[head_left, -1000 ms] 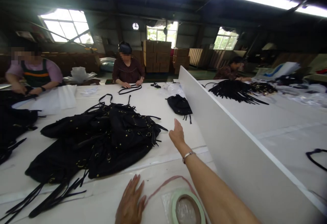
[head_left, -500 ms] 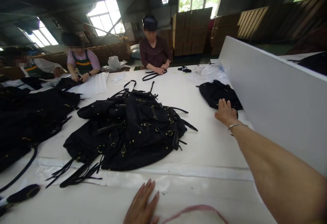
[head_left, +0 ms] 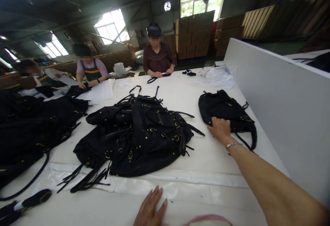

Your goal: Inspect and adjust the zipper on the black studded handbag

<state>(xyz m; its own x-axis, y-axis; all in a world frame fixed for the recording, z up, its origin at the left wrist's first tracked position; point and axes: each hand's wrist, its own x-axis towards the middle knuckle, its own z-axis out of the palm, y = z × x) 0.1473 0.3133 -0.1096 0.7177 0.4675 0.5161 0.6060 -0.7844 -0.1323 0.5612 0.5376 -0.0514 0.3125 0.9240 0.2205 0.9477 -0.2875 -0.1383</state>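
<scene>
My right hand (head_left: 219,129) reaches far across the white table (head_left: 206,157) and grips the near edge of a single black bag (head_left: 224,110) that lies beside the white divider board. A silver bracelet circles that wrist. My left hand (head_left: 151,210) rests flat on the table's front edge, fingers together, holding nothing. A big heap of black bags with brass rings and straps (head_left: 139,131) lies between the two hands, a little further back.
A tall white divider board (head_left: 278,98) runs along the right. More black bags (head_left: 31,126) pile at the left. Clear plastic wrap (head_left: 213,76) lies at the far end. Three people work at the far and left sides. A pink band (head_left: 208,218) lies at the front edge.
My right hand went from hovering over the table to landing on the single black bag and closing on its edge. The view swung left and forward; the tape roll left the picture.
</scene>
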